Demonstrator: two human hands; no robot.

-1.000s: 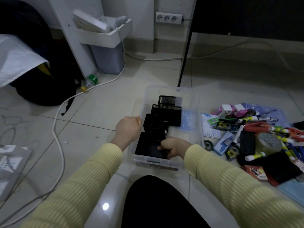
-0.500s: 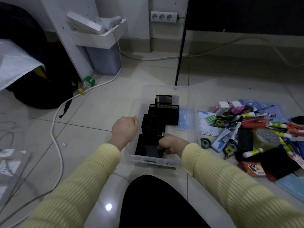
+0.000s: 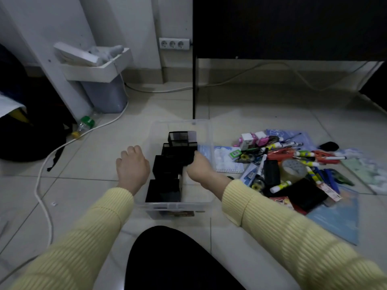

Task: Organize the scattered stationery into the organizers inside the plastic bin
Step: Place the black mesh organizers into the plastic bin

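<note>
The clear plastic bin (image 3: 173,205) sits on the tiled floor (image 3: 94,153) straight ahead of the person's knee; inside it a row of black organizers (image 3: 165,170) runs along the left wall, from the near edge to the far one, while the bin's right half shows bare bottom. The right hand (image 3: 199,167) reaches over the bin's right wall, its fingers curled round the right end of the wide organizer (image 3: 178,152), second from the far end of the row; it grips that piece. The left hand (image 3: 133,164) lies just outside the bin's left wall, knuckles up, fingers loosely bent downward with nothing in them; whether it touches the wall cannot be told. The scattered stationery (image 3: 282,162) lies in a heap on the floor to the right of the bin; a spiral notebook (image 3: 227,162) lies just beside the bin's right wall, and a roll of clear tape (image 3: 293,169) and a glue stick (image 3: 280,186) lie in the heap farther right. A white cable (image 3: 41,185) curves across the floor well to the left.
</note>
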